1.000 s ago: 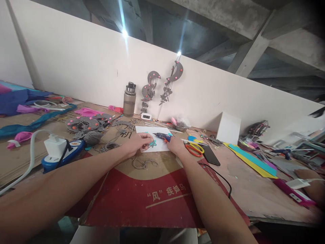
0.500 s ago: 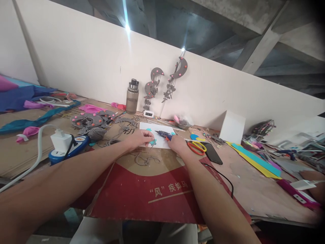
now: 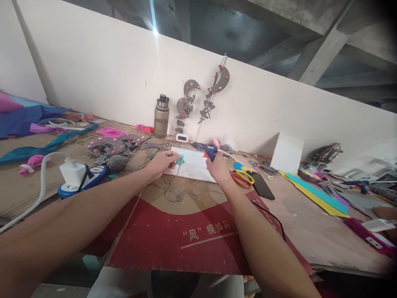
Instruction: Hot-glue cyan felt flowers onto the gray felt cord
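Note:
Between the thumb and fingers of my left hand (image 3: pixel 163 163) is a small teal cut-out piece (image 3: pixel 181 158), held over the left part of a white sheet (image 3: pixel 197 169). A strand of grey yarn (image 3: pixel 176 195) trails down from it and lies in loops on the cardboard. My right hand (image 3: pixel 218 167) grips a blue hot glue gun (image 3: pixel 212 152) at the sheet's far right side, its nozzle turned to the left. The gun is apart from the teal piece. Fingers partly hide its handle.
Scissors (image 3: pixel 243 179) and a black phone (image 3: pixel 263 187) lie right of my right hand. A bottle (image 3: pixel 161 118) stands by the wall (image 3: pixel 111 82), where grey moon hangings (image 3: pixel 221 80) hang. On the left are a yarn ball (image 3: pixel 117 162) and a blue power strip (image 3: pixel 82 182).
The glue gun has moved up and away from the teal piece, toward the back of the sheet. My left hand has shifted left and slightly up with the piece.

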Tool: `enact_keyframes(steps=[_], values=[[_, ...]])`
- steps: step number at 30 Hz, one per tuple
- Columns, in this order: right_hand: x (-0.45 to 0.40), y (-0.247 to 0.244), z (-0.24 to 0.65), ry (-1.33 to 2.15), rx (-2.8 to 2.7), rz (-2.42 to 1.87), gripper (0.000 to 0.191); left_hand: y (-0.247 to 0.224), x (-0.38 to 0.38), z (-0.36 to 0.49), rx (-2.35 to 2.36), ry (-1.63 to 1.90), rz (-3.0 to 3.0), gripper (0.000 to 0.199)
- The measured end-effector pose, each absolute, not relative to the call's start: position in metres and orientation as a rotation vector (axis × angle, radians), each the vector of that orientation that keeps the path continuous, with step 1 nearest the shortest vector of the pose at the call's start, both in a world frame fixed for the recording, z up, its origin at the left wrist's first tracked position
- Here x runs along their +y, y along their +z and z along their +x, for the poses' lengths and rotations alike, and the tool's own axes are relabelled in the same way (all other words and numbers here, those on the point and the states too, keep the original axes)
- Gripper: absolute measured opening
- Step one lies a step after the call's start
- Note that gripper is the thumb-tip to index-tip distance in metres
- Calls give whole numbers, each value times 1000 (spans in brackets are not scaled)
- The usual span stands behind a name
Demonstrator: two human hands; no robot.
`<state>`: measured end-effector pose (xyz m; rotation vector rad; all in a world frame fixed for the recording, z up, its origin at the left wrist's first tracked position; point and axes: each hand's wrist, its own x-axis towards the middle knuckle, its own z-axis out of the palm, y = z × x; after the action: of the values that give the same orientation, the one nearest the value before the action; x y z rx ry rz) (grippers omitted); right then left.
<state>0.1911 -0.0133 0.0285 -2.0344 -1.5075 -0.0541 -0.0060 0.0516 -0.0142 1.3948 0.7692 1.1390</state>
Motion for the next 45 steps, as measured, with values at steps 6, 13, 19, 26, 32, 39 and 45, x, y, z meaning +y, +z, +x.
enact_keyframes(steps=[6,13,19,26,32,39,45], values=[[-14,30,180,50,-1444,-1646,33,-9,50,-7,807,1246,1328,18],[-15,26,174,228,-1357,-1295,22,2,41,-8,904,1368,1279,13],[-22,22,156,445,-1433,-1140,24,-5,53,-11,839,1466,1265,13],[-35,25,149,369,-1635,-1154,21,-7,60,-15,835,1521,1192,15],[-34,23,149,232,-1741,-1296,23,-5,60,-16,837,1558,1171,19],[-36,23,145,81,-1776,-1390,21,-4,57,-14,824,1575,1140,21],[-35,19,146,69,-1805,-1391,23,-4,56,-13,827,1587,1156,22]])
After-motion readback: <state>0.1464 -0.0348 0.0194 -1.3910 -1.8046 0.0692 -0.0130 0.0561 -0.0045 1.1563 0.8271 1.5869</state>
